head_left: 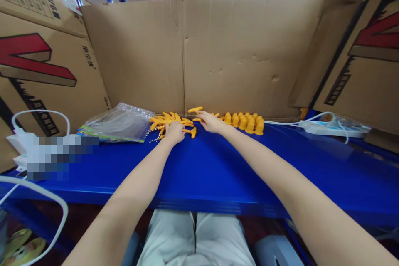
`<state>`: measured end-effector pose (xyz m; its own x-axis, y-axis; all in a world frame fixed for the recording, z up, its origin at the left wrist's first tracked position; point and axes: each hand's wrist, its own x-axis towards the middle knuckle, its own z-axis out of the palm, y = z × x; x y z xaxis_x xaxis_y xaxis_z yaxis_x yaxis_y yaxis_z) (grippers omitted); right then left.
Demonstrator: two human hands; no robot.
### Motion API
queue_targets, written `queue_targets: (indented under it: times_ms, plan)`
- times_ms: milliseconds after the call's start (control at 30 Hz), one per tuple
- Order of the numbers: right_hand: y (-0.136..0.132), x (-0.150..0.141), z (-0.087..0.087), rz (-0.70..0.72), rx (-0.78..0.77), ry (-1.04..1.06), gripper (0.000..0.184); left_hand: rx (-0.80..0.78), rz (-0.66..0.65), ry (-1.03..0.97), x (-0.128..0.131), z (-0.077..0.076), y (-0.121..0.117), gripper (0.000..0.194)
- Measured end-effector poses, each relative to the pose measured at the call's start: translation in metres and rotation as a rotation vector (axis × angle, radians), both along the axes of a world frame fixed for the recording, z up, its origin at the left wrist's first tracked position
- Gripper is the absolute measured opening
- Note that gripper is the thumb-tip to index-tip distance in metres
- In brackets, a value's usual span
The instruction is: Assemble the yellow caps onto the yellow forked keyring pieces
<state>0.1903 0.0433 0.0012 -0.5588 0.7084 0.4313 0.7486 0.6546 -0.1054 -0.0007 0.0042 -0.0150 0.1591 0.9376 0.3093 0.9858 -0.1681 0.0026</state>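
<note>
Left hand (175,133) at orange pieces (177,118), right hand (211,122) near orange cups (250,125).

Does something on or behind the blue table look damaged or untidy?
Yes: the cardboard panel has dents in its right half, breaking its flat surface. Also, slender orange pieces at the left hand lie jumbled, unlike the neatly grouped orange cups.
</note>
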Motion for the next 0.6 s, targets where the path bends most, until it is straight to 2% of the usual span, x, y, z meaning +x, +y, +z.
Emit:
queue_targets:
  times_ms: [167,367,600]
  plan:
    - [0.005,-0.009,-0.009,-0.116,-0.117,-0.132,0.045,-0.007,-0.005,-0.021,0.000,0.001,-0.002,0.025]
    - [0.003,-0.009,-0.018,-0.153,-0.084,-0.131,0.043,-0.001,-0.009,-0.033,0.000,0.001,-0.002,0.025]
    - [-0.007,-0.016,-0.017,-0.301,-0.102,-0.176,0.044,-0.008,-0.003,-0.049,0.002,0.004,-0.004,0.026]
